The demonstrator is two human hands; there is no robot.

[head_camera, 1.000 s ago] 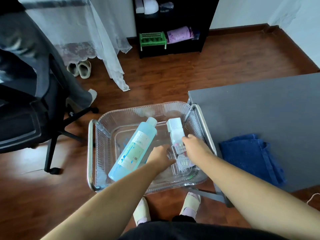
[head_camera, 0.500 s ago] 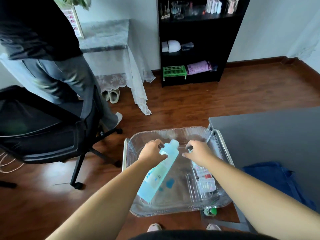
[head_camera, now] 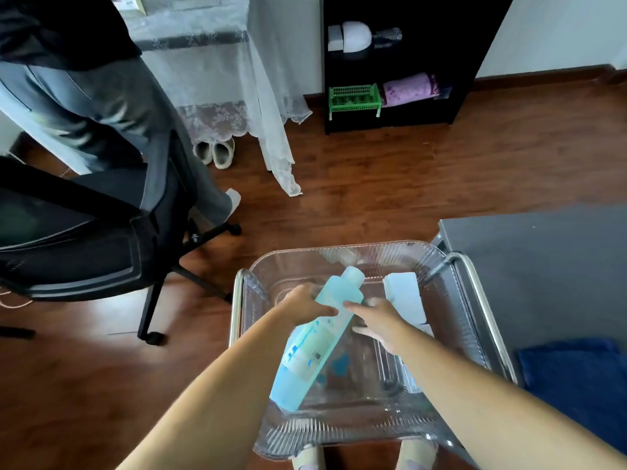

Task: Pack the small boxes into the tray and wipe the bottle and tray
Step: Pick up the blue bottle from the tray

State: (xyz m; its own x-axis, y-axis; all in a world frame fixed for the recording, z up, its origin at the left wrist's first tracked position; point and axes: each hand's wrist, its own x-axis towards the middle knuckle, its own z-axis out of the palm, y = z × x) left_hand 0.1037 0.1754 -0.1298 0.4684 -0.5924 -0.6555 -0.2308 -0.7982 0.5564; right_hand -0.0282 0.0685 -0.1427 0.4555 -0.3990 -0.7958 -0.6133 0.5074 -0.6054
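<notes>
Flanking the clear tray (head_camera: pixel 349 432), wood floor (head_camera: pixel 390 184) and grey table (head_camera: pixel 549 266).

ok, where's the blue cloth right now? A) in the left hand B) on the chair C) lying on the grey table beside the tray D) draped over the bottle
C: the blue cloth lies on the grey table, right of the tray; neither hand touches it.

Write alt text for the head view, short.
Two bare hands, left hand and right hand, grip a tilted pale blue plastic bottle inside a clear ribbed plastic tray. A white small box lies beside it; a dark blue cloth sits on the grey table.
</notes>
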